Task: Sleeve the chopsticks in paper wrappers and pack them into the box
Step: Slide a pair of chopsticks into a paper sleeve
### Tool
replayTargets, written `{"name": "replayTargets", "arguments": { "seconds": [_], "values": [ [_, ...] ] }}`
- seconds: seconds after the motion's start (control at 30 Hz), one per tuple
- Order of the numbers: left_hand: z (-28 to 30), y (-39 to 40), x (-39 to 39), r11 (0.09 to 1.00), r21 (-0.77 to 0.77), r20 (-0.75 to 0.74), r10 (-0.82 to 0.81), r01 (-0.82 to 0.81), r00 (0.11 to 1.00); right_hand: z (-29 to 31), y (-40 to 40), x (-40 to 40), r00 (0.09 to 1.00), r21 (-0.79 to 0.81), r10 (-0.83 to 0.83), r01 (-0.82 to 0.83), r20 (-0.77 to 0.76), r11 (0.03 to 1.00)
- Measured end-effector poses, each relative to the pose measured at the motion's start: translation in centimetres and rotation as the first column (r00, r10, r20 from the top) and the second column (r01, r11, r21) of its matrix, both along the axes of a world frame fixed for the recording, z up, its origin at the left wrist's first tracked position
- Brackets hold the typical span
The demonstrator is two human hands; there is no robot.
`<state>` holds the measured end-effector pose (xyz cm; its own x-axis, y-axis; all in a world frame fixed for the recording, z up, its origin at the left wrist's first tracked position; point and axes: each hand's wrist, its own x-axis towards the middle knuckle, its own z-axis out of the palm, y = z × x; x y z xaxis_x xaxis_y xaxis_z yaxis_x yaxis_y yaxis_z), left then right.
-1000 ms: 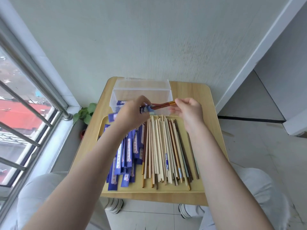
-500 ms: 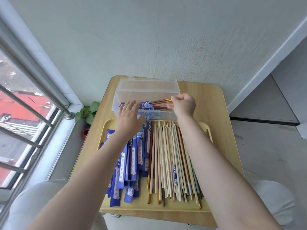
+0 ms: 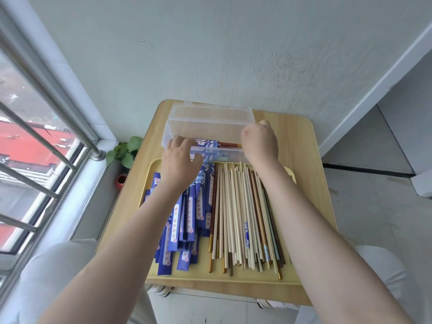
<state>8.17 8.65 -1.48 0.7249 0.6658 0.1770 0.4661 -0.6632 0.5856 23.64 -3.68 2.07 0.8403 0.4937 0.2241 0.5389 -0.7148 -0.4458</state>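
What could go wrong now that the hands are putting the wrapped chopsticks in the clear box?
The sleeved pair has brown ends sticking out of its blue wrapper, so the sticks might slide out as they are laid in the clear box.

The left hand hovers over the loose blue wrappers; a brush could scatter them off the tray.

The right hand is at the box's end and might nudge the light box along the table.
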Motion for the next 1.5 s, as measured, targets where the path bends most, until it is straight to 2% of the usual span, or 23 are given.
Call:
{"name": "replayTargets", "arguments": {
  "seconds": [0.07,0.13,0.23,0.33,0.5,0.67,0.93,1.03,1.17,1.23,1.3,1.37,1.4,1.43,1.5],
  "values": [
    [0.7,-0.9,-1.2,0.991,-0.059,-0.069,0.114,-0.118,0.991,0.5,-0.6,-2.7,0.98,0.071,0.116,-0.106,-0.16,0.992],
    [1.0,-1.6,-2.6,0.981,-0.094,-0.26,0.141,-0.17,0.955,-0.1,-0.9,-5.8,0.915,0.031,0.203,-0.205,-0.35,0.978],
    [0.3,-2.5,-4.8,0.98,-0.138,-0.413,0.077,-0.146,0.907,-2.2,-1.1,-9.7,0.831,-0.151,0.18,-0.3,-0.526,0.942],
    [-0.4,-3.4,-6.7,0.963,-0.228,-0.468,0.019,-0.142,0.884,-3.9,-1.8,-12.4,0.802,-0.19,0.124,-0.283,-0.584,0.94],
    [-1.5,-4.3,-8.4,0.918,-0.344,-0.347,0.071,-0.197,0.935,-5.0,-2.6,-15.3,0.804,-0.219,0.091,-0.267,-0.588,0.938],
    [-1.7,-5.3,-9.1,0.897,-0.4,-0.254,0.088,-0.188,0.963,-5.4,-2.6,-16.9,0.78,-0.184,0.085,-0.25,-0.62,0.951],
    [-1.7,-5.7,-9.2,0.88,-0.423,-0.171,0.157,-0.217,0.973,-4.3,-4.9,-16.1,0.689,0.074,0.157,-0.149,-0.707,0.986],
    [-0.9,-6.5,-8.5,0.858,-0.482,-0.032,0.188,-0.18,0.982,-3.5,-6.4,-15.8,0.675,0.177,0.211,-0.12,-0.707,0.977],
    [1.1,-9.6,-6.3,0.721,-0.688,0.145,0.017,0.089,0.989,-2.5,-8.2,-15.4,0.69,0.219,0.272,-0.166,-0.67,0.961],
    [1.3,-10.9,-5.4,0.679,-0.729,0.169,0.054,0.088,0.984,-2.2,-8.9,-15.0,0.685,0.227,0.289,-0.182,-0.669,0.957],
    [1.0,-11.7,-4.6,0.653,-0.756,0.141,0.104,0.039,0.985,-1.7,-10.4,-13.8,0.626,0.203,0.302,-0.227,-0.719,0.953],
    [0.4,-12.1,-4.2,0.578,-0.816,0.118,0.161,0.003,0.98,-1.3,-12.3,-12.2,0.576,0.129,0.264,-0.265,-0.774,0.956],
    [0.1,-12.3,-3.8,0.529,-0.849,0.118,0.18,0.005,0.976,-1.4,-13.5,-11.2,0.605,0.082,0.219,-0.245,-0.766,0.966],
    [-0.2,-12.4,-3.8,0.482,-0.876,0.116,0.195,0.008,0.974,-1.5,-14.4,-10.4,0.675,0.019,0.145,-0.191,-0.724,0.981],
    [-0.9,-12.9,-3.5,0.41,-0.912,0.098,0.185,0.013,0.978,-2.4,-15.7,-8.8,0.852,-0.16,-0.095,0.013,-0.515,0.987]
  ]
}}
